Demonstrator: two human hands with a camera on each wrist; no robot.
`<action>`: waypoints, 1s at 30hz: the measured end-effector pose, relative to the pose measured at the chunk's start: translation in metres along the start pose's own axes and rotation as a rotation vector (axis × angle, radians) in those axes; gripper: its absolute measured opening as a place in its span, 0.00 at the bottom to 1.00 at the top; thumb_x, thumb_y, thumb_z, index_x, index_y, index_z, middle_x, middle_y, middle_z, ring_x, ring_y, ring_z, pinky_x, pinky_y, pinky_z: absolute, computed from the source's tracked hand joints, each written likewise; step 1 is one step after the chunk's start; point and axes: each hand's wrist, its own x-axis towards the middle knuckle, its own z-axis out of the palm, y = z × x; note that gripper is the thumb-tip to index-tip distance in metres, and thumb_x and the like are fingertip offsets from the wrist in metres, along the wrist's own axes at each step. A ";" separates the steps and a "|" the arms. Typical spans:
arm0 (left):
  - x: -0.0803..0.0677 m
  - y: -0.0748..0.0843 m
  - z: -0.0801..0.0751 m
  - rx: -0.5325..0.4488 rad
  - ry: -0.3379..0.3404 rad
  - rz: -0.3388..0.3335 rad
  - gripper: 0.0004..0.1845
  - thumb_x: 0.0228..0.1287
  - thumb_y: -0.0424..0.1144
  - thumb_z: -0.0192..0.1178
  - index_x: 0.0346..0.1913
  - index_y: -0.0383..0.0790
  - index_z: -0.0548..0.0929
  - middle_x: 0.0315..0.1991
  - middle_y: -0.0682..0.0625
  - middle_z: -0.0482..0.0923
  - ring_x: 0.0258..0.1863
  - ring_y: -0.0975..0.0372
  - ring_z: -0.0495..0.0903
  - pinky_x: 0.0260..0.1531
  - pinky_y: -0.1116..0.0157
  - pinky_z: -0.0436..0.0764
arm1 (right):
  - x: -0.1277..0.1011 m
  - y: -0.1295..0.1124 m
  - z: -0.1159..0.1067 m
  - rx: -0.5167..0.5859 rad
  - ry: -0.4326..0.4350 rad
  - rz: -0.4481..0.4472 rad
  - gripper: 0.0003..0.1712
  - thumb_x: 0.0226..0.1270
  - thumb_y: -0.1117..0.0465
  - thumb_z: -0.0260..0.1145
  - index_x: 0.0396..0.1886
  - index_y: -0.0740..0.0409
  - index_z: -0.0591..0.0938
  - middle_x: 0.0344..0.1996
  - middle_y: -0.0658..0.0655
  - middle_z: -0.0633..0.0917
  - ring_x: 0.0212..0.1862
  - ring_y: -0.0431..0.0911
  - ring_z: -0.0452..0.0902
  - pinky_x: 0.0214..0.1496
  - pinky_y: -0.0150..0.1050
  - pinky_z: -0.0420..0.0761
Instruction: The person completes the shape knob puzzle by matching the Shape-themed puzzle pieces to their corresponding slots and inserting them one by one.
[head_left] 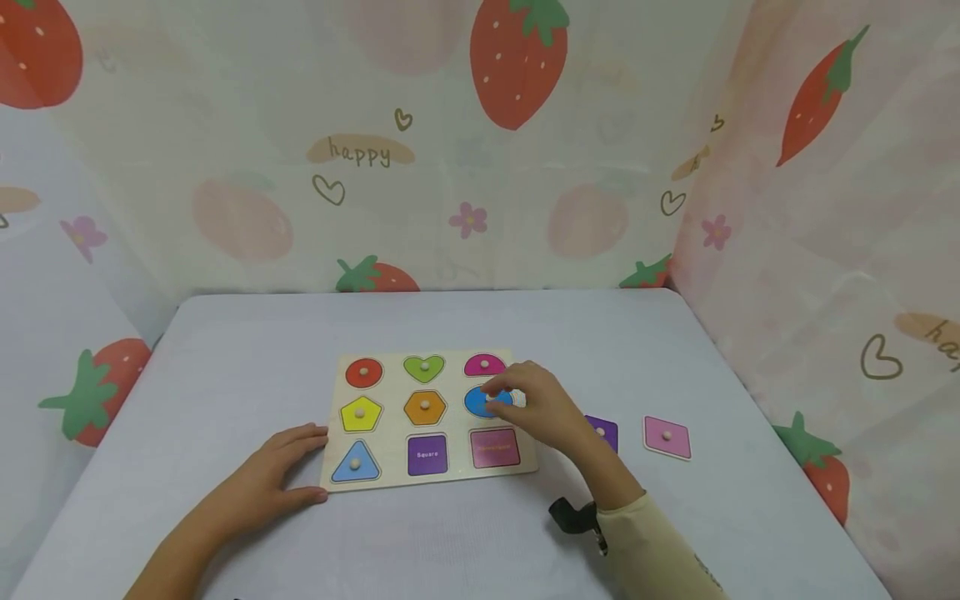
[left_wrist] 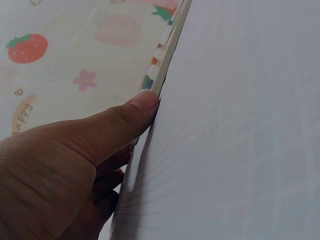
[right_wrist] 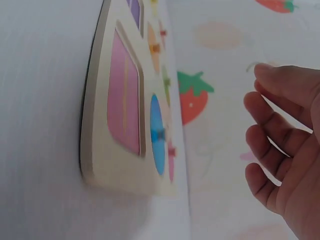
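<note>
A wooden shape puzzle board (head_left: 459, 483) lies on the white table. My left hand (head_left: 273, 475) touches its left edge, thumb near the front corner and fingers farther up; in the left wrist view the thumb (left_wrist: 145, 101) rests against the side. Over the blue oval piece (head_left: 476, 403) hovers my right hand (head_left: 551, 414), its fingers loosely bent with nothing between them. In the right wrist view that hand (right_wrist: 287, 135) is apart from the oval's knob (right_wrist: 159, 134). The purple square recess (head_left: 427, 467) and the pink rectangle recess (head_left: 495, 461) hold no pieces.
Right of the board lie a pink rectangle piece (head_left: 667, 448) and a purple piece (head_left: 609, 432) partly hidden by my right wrist. Knobbed pieces fill the board's other recesses, such as the orange hexagon (head_left: 425, 419). Strawberry-print curtains (head_left: 465, 167) stand behind and beside the table.
</note>
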 end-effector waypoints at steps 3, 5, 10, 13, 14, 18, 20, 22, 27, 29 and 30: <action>0.000 0.001 -0.001 0.000 -0.001 -0.003 0.42 0.54 0.52 0.78 0.70 0.39 0.75 0.73 0.44 0.69 0.74 0.44 0.64 0.72 0.41 0.67 | -0.009 0.010 -0.011 -0.030 0.051 -0.004 0.13 0.66 0.58 0.74 0.49 0.51 0.89 0.44 0.47 0.88 0.53 0.48 0.78 0.57 0.56 0.84; 0.001 0.001 -0.001 -0.001 -0.002 -0.004 0.42 0.54 0.53 0.78 0.70 0.39 0.75 0.73 0.44 0.69 0.74 0.45 0.64 0.72 0.41 0.67 | -0.014 0.016 -0.018 -0.045 0.079 -0.004 0.12 0.66 0.58 0.75 0.49 0.49 0.89 0.44 0.45 0.87 0.53 0.46 0.78 0.56 0.56 0.84; 0.002 -0.001 0.002 0.003 -0.004 -0.002 0.43 0.54 0.55 0.77 0.70 0.40 0.75 0.73 0.44 0.69 0.74 0.45 0.64 0.71 0.40 0.68 | -0.027 0.030 -0.035 -0.072 0.130 -0.009 0.13 0.65 0.59 0.75 0.49 0.51 0.89 0.44 0.45 0.88 0.52 0.45 0.77 0.56 0.57 0.84; 0.002 -0.002 0.002 0.005 -0.004 -0.002 0.43 0.54 0.55 0.77 0.70 0.40 0.75 0.73 0.44 0.69 0.74 0.45 0.64 0.72 0.40 0.67 | -0.034 0.040 -0.044 -0.091 0.157 -0.002 0.13 0.65 0.59 0.75 0.49 0.50 0.89 0.44 0.45 0.88 0.52 0.45 0.77 0.56 0.57 0.83; 0.001 -0.002 0.002 0.007 -0.004 -0.003 0.43 0.54 0.55 0.77 0.70 0.40 0.75 0.73 0.44 0.69 0.74 0.45 0.64 0.72 0.40 0.67 | -0.037 0.044 -0.046 -0.094 0.166 0.005 0.13 0.65 0.59 0.75 0.49 0.50 0.89 0.44 0.45 0.88 0.52 0.45 0.77 0.56 0.57 0.83; 0.001 -0.002 0.002 0.012 0.000 -0.007 0.43 0.54 0.55 0.77 0.70 0.40 0.75 0.73 0.44 0.69 0.74 0.45 0.64 0.71 0.41 0.68 | -0.045 0.057 -0.052 -0.082 0.188 0.068 0.13 0.65 0.59 0.75 0.49 0.48 0.89 0.44 0.47 0.88 0.53 0.45 0.76 0.57 0.58 0.82; 0.001 -0.002 0.002 0.012 0.001 -0.008 0.43 0.53 0.56 0.77 0.70 0.40 0.76 0.73 0.44 0.69 0.74 0.44 0.64 0.71 0.40 0.68 | -0.048 0.063 -0.055 -0.064 0.186 0.089 0.13 0.65 0.59 0.75 0.49 0.49 0.89 0.44 0.50 0.88 0.53 0.46 0.76 0.57 0.59 0.81; 0.001 -0.002 0.002 0.008 0.002 -0.009 0.43 0.53 0.57 0.77 0.69 0.41 0.76 0.73 0.44 0.69 0.74 0.44 0.64 0.71 0.40 0.68 | -0.051 0.068 -0.057 -0.051 0.179 0.102 0.12 0.65 0.59 0.75 0.48 0.48 0.89 0.43 0.51 0.87 0.53 0.47 0.76 0.57 0.59 0.81; 0.001 -0.003 0.003 0.009 0.007 -0.004 0.43 0.53 0.57 0.77 0.69 0.41 0.76 0.73 0.44 0.70 0.73 0.45 0.65 0.71 0.40 0.69 | -0.059 0.081 -0.063 -0.028 0.143 0.104 0.13 0.65 0.58 0.75 0.49 0.51 0.89 0.41 0.50 0.86 0.50 0.52 0.75 0.54 0.57 0.79; 0.001 -0.003 0.003 0.012 0.009 -0.001 0.43 0.53 0.58 0.77 0.69 0.41 0.77 0.73 0.45 0.70 0.73 0.45 0.65 0.70 0.40 0.69 | -0.061 0.086 -0.065 -0.025 0.129 0.099 0.13 0.66 0.59 0.75 0.49 0.54 0.88 0.41 0.50 0.85 0.50 0.53 0.75 0.54 0.56 0.78; 0.002 -0.003 0.003 0.014 0.009 -0.001 0.43 0.53 0.59 0.76 0.69 0.41 0.77 0.73 0.45 0.70 0.73 0.45 0.65 0.70 0.40 0.69 | -0.062 0.088 -0.067 -0.028 0.123 0.100 0.14 0.66 0.58 0.74 0.50 0.54 0.88 0.41 0.50 0.85 0.50 0.52 0.76 0.54 0.55 0.78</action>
